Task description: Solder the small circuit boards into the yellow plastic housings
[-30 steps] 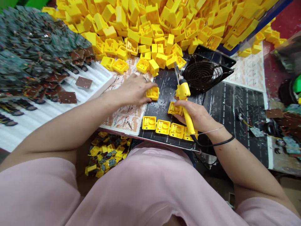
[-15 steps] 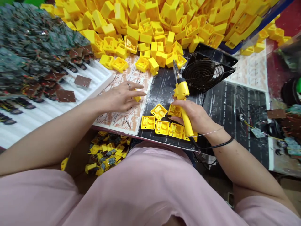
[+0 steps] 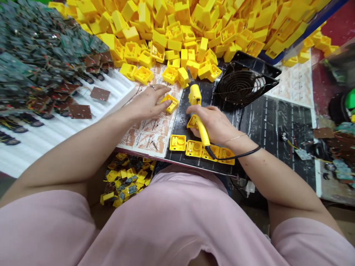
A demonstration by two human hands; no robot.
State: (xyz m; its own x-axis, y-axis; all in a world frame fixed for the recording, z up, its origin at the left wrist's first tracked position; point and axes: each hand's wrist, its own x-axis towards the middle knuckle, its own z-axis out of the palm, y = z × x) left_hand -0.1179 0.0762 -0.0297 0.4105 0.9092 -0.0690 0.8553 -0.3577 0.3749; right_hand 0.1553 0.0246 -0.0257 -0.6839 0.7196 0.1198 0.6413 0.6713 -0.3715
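The left hand (image 3: 146, 103) is resting its spread fingers against a yellow plastic housing (image 3: 171, 103). The right hand (image 3: 212, 123) is gripping a soldering iron (image 3: 195, 94), now swinging leftward.

A red-painted surface (image 3: 331, 26), wall or floor undetermined, occupies the upper right behind a blue-rimmed storage bin (image 3: 305, 27). A black printed bench mat (image 3: 277, 125) covers the worktop, bordered at right by a scuffed grey-brown bench surface (image 3: 330, 190). A tan floor area (image 3: 342, 216) shows at lower right. Lighting is even and bright; no source is visible.
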